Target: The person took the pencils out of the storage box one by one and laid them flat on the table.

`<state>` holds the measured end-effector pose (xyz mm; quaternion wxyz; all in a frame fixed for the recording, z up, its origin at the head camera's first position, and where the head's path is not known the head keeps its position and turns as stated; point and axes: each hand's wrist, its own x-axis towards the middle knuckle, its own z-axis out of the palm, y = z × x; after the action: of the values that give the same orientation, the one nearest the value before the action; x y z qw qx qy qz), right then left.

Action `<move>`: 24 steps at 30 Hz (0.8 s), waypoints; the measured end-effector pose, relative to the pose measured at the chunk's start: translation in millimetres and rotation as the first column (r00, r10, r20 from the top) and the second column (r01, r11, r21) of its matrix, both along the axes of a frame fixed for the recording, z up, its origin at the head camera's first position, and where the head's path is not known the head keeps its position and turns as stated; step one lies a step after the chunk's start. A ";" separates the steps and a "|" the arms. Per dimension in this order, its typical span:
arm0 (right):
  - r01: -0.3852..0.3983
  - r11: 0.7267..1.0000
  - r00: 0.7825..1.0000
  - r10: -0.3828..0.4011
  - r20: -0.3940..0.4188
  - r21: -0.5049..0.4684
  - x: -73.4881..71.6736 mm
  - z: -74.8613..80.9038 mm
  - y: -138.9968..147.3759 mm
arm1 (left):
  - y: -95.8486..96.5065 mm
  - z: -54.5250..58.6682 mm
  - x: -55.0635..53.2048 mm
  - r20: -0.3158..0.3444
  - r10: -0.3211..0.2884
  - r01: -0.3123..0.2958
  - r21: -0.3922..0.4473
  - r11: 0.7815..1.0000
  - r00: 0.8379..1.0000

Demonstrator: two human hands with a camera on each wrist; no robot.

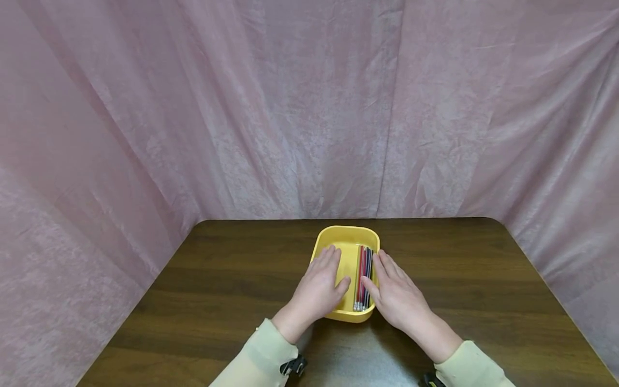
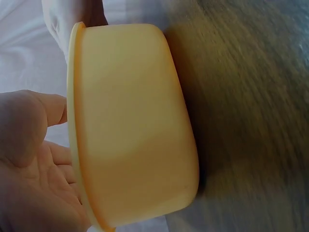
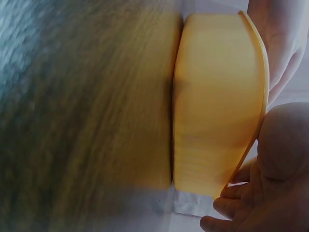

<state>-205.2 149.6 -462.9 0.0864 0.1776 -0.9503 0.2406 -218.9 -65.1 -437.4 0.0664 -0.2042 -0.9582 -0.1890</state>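
Observation:
A yellow plastic bin (image 1: 344, 236) with rounded corners sits on the table. Several pencils (image 1: 362, 277), some red and some dark, lie side by side along its right inner wall. My left hand (image 1: 316, 287) is over the bin's left rim, fingers straight and thumb pointing inward. On the right side, my right hand (image 1: 398, 295) lies along the rim, its fingers extended and its thumb reaching across toward the pencils. Both wrist views show the bin's outer wall (image 2: 130, 121) and the hands close at its rim.
The dark wood table (image 1: 232, 279) has its far edge just behind the bin. A pink curtain (image 1: 309, 107) hangs around the back and sides. Pale sleeves (image 1: 263, 349) cover the forearms, with dark straps (image 1: 293, 365) at the wrists.

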 end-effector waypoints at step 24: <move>-0.020 1.000 1.000 0.019 -0.021 -0.019 -0.5 -1.9 -0.3 | 11.5 -8.9 -18.3 0.182 0.067 -0.063 -0.026 0.998 0.981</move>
<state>-205.7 149.3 -464.8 0.0959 0.1886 -0.9452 0.2487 -237.2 -53.6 -446.3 -0.0176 -0.1552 -0.9682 -0.1952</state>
